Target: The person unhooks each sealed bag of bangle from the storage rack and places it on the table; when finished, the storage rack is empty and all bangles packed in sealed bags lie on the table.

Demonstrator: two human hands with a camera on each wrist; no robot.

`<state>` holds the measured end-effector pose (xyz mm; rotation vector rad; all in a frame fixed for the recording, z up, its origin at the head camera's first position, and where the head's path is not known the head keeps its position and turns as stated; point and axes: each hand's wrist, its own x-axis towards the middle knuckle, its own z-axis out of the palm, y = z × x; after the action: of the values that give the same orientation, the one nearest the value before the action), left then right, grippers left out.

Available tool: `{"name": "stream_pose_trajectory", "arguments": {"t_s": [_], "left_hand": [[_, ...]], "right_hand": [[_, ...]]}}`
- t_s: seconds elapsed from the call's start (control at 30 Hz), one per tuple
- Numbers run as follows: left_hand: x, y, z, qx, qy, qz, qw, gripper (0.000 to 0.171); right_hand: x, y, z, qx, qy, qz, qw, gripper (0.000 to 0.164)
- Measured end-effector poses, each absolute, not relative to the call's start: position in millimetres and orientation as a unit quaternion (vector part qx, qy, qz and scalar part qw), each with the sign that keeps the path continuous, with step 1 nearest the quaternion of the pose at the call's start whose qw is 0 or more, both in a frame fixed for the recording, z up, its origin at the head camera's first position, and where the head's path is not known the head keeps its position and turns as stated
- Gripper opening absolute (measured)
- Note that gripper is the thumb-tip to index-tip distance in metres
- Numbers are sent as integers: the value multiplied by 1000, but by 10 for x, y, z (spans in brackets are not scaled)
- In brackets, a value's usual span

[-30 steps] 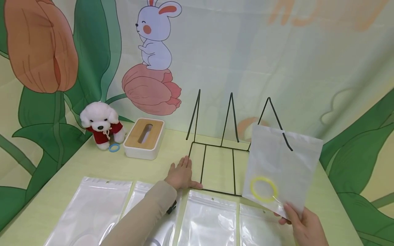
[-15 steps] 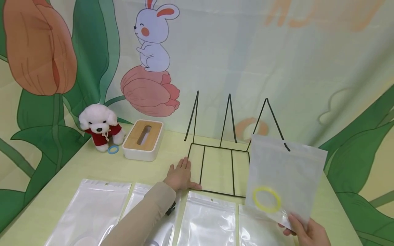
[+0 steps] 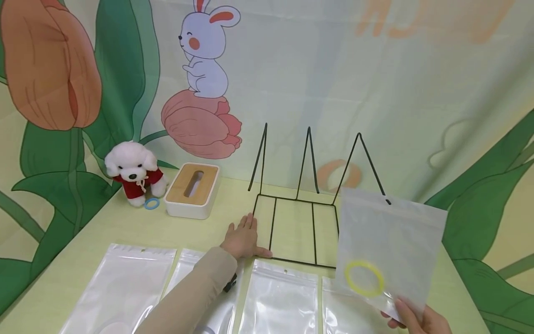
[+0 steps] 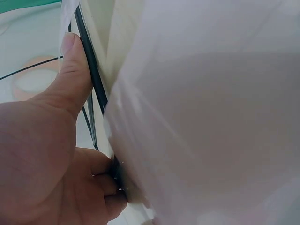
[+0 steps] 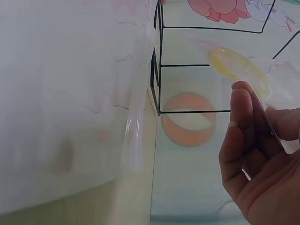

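My right hand (image 3: 419,319) pinches the lower edge of a translucent zip bag (image 3: 396,241). Inside it lies a yellow ring (image 3: 381,283), also visible in the right wrist view. The right hook (image 3: 371,162) of a black wire rack (image 3: 314,234) runs behind the bag's top, and only its short tip shows through in front. My left hand (image 3: 243,240) presses on the rack's front left corner, fingers straight and thumb (image 4: 74,70) along the front wire. The rack's right end is hidden behind the bag.
Several flat zip bags (image 3: 283,297) lie along the near side of the table. A wood-topped tissue box (image 3: 192,185), a white plush dog (image 3: 131,160) and a blue ring (image 3: 152,198) stand or lie at the back left. A printed cloth (image 3: 283,60) hangs behind.
The bag in my right hand has moved down and slightly right along the hook towards its end, so less of the hook's tip shows. My left hand stays on the rack.
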<state>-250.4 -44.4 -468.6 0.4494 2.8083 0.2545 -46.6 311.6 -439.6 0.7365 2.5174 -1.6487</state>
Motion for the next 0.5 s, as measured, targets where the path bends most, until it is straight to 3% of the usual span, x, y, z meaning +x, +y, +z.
{"name": "stream_pose_trajectory", "arguments": {"t_s": [0.23, 0.5], "left_hand": [[-2507, -431, -4695, 159, 974, 85, 139, 117], [-2515, -429, -4692, 157, 973, 91, 140, 117]], "right_hand": [[-418, 3157, -4455, 240, 802, -547, 23, 78], [-305, 3243, -4515, 272, 787, -551, 55, 106]]}}
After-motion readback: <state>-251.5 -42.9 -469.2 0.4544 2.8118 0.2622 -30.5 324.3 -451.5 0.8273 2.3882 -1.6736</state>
